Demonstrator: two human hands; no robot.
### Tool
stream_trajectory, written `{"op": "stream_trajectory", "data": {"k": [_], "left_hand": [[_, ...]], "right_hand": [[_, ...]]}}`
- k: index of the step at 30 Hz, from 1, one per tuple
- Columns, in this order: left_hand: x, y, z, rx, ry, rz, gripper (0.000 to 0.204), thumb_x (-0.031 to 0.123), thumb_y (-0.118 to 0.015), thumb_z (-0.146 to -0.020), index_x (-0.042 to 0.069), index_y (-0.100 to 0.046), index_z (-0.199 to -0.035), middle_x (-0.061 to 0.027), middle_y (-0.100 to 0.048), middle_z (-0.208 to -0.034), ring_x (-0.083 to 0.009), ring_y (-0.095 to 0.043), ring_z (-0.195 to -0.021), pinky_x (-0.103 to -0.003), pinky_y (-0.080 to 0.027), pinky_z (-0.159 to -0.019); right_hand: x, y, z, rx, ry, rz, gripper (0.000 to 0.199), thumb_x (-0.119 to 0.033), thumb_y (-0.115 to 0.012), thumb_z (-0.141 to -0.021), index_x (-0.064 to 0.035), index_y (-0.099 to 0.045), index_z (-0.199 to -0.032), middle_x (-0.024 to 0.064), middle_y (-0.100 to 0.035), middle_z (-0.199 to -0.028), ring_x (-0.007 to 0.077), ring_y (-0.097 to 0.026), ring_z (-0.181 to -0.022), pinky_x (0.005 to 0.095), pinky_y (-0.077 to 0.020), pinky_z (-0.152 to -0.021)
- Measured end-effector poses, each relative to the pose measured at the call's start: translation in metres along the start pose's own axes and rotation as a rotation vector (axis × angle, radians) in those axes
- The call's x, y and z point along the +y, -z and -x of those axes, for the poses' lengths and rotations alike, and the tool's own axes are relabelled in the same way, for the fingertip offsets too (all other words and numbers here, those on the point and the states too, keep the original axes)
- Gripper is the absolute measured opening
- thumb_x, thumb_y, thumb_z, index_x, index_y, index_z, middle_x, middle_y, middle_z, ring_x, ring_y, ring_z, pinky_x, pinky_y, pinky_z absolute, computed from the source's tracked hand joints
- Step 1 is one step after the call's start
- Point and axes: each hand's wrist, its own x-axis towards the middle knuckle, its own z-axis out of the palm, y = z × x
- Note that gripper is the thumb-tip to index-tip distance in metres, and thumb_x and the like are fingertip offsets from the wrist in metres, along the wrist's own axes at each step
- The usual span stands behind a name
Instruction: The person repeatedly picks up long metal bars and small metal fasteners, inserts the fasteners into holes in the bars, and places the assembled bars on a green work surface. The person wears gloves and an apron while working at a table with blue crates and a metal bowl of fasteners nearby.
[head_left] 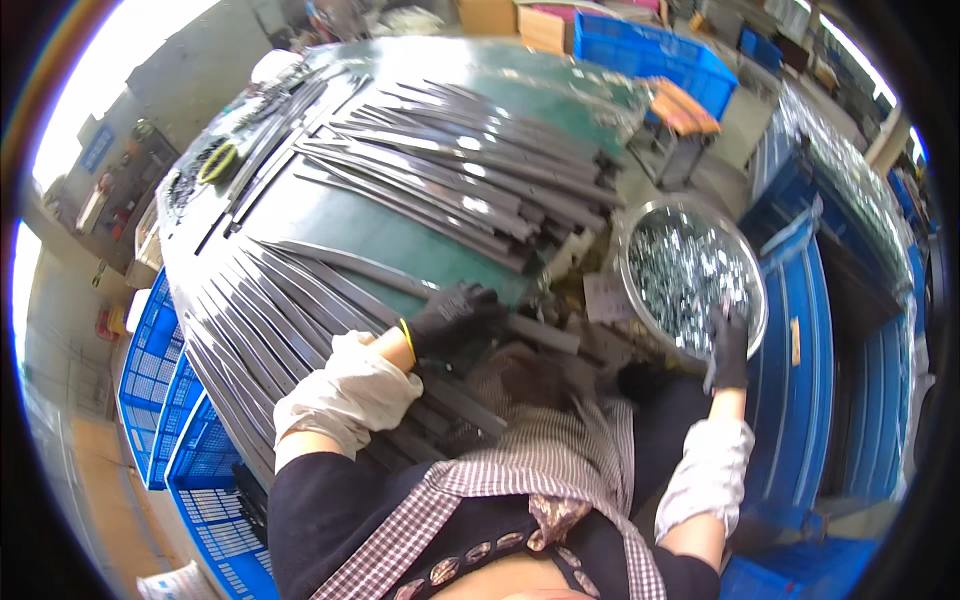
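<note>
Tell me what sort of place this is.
Probably a factory assembly bench: long metal strips fanned over a green worktable, a round metal basin of small shiny fasteners, and blue plastic crates.

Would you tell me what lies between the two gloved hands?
In the head view, a dark metal strip juts from the left hand toward the right hand at the bowl.

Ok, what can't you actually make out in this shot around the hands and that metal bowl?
- Right hand, head view: its fingertips dip among the small parts in the metal bowl, so whether it grips any is hidden.
- Those small shiny parts: too small and glary to tell their kind.
- Left hand: the glove covers the metal strip beneath it, so the grip cannot be judged.
- Blue crates at the left: bent and cut off at the fisheye rim.
</note>
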Motion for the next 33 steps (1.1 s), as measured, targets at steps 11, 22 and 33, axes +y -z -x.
{"op": "stream_trajectory", "data": {"k": [11, 22, 33], "left_hand": [[-0.001, 0.004, 0.001, -0.083, -0.051, -0.025, 0.039, 0.024, -0.072, -0.082, 0.012, -0.066, -0.118, -0.0061, -0.064, -0.107, -0.0282, -0.062, -0.099, -0.041, -0.049, -0.086], [0.104, 0.022, -0.01, -0.009, -0.045, 0.213, 0.041, 0.03, -0.077, -0.078, 0.012, -0.067, -0.114, -0.0103, -0.066, -0.093, -0.0312, -0.065, -0.077, -0.039, -0.053, -0.068], [0.115, 0.015, -0.012, -0.058, -0.255, 0.362, 0.021, 0.017, -0.069, -0.076, 0.013, -0.065, -0.097, -0.0075, -0.059, -0.086, -0.0284, -0.064, -0.073, -0.04, -0.05, -0.063]], "right_hand": [[-0.027, -0.052, 0.059, -0.02, 0.016, -0.504, 0.017, -0.011, -0.061, -0.097, -0.0063, -0.069, -0.111, -0.0036, -0.061, -0.08, 0.0019, -0.044, -0.056, 0.017, -0.0335, -0.048], [-0.047, -0.163, 0.215, -0.388, 0.284, -0.439, 0.02, -0.011, -0.056, -0.102, -0.004, -0.062, -0.12, 0.0027, -0.064, -0.098, 0.0046, -0.058, -0.074, 0.0203, -0.0491, -0.065], [-0.047, -0.156, 0.224, -0.661, 0.275, -0.261, 0.064, -0.033, -0.085, -0.081, -0.0023, -0.056, -0.129, 0.0093, -0.061, -0.108, 0.0166, -0.059, -0.095, 0.0322, -0.0509, -0.085]]}}
